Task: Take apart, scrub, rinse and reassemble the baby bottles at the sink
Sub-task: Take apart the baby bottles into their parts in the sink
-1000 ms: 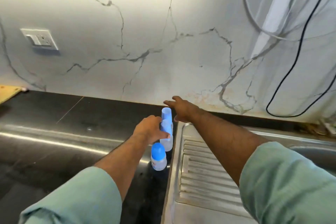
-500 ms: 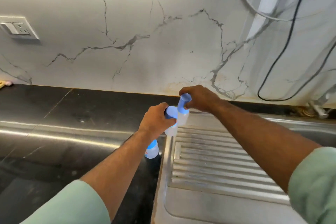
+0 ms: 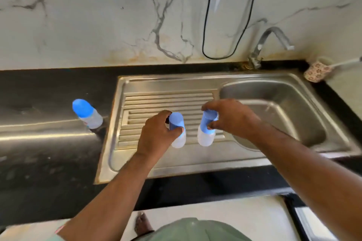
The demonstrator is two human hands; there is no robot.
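- Grip: left hand [image 3: 156,135] clamps left bottle [image 3: 178,133], right hand [image 3: 231,115] pinches right bottle [image 3: 205,133] by cap.
- Both upright over drainboard [image 3: 156,92]; basin [image 3: 284,103] lies right, right hand nearer.

A black cable [image 3: 205,25] is hanging down the marble wall [image 3: 88,15], and a floral cup [image 3: 316,70] is lying tipped on the black table [image 3: 49,84].
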